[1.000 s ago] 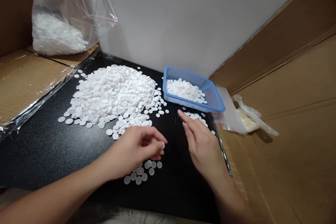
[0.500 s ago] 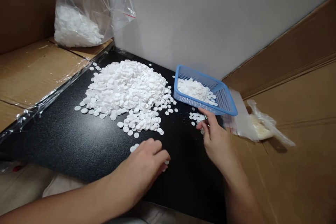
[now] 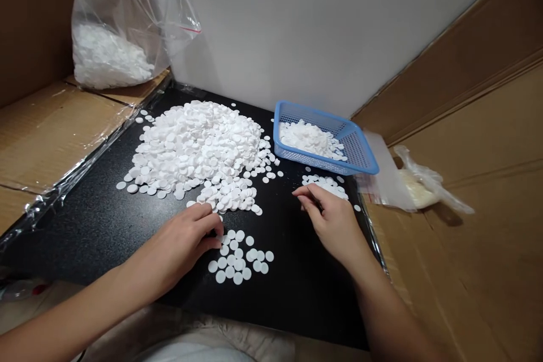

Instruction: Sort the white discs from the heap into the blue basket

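At the left edge of a small spread of white discs (image 3: 238, 278) is my left hand (image 3: 190, 237). Its fingers are curled, with a gap between thumb and forefinger, and the tips are beside the nearest discs. My right hand (image 3: 333, 218) is above the table, its fingertips pinched together; whatever they hold, if anything, is hidden. A small group of white discs (image 3: 324, 182) lies just beyond my right hand. A large heap of white discs (image 3: 199, 144) covers the back middle, with a smaller pile (image 3: 231, 195) spilling toward me.
A blue perforated basket (image 3: 369, 164), partly filled with discs, stands at the back right of the black table (image 3: 106, 226). A clear bag of discs (image 3: 110, 59) rests on cardboard (image 3: 51, 130) at left. Another plastic bag (image 3: 424, 186) with pale contents lies at right.
My left hand has moved left, uncovering the small spread of discs. My right hand has drawn left and slightly down from the basket's edge, showing more discs behind it. The view has shifted slightly.
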A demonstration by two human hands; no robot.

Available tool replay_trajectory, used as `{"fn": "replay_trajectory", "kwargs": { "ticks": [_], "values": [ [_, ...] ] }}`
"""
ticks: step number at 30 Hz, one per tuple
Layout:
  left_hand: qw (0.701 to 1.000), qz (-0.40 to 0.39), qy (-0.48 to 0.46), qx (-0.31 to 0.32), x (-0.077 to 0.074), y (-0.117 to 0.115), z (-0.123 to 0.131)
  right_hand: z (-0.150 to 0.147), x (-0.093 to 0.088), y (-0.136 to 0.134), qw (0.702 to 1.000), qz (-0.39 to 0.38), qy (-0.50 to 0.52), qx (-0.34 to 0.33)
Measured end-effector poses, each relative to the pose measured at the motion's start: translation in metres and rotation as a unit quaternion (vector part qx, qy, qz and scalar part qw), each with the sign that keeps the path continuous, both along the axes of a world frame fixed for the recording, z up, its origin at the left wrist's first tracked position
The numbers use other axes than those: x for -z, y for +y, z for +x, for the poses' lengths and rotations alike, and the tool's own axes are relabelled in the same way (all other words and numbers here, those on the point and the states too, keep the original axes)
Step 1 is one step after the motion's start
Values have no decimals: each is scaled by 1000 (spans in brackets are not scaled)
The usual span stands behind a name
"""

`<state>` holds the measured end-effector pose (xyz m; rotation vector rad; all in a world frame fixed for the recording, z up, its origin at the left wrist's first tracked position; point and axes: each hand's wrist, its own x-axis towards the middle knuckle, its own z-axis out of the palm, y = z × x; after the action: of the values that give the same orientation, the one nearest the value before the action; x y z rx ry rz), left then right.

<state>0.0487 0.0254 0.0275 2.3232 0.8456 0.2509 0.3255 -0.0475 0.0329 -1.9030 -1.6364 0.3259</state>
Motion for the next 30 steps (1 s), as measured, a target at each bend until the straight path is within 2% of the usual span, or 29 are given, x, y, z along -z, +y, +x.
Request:
{"fn": "replay_trajectory", "kwargs": {
  "ticks": [4, 6, 8, 11, 14, 16, 21, 26, 30],
  "values": [
    [996, -66, -48, -26, -9, 2, -2, 0, 1, 1, 1000, 4, 5, 5],
    [980, -168, -90, -54, -17, 2, 1, -1, -1, 0, 999, -25, 32, 7],
    [932, -317, -156, -86, -25, 1, 6, -4, -4, -3, 997, -50, 57, 6],
    [822, -500, -239, -130, -32, -1, 18, -11, -5, -6, 997, -43, 56, 2],
    [749, -587, -253, -174, -36, -3, 28, -19, -4, -8, 998, -4, 57, -33],
    [724, -613, -254, -187, -37, -3, 34, -24, -2, -8, 995, 27, 63, -73],
    [708, -625, -264, -196, -35, -1, 44, -38, -3, -12, 979, 106, 88, -151],
    [720, -616, -265, -181, -32, 2, 51, -45, -6, -18, 974, 136, 101, -153],
    [725, -612, -269, -166, -30, 1, 54, -49, -6, -21, 978, 145, 71, -134]
  ]
}}
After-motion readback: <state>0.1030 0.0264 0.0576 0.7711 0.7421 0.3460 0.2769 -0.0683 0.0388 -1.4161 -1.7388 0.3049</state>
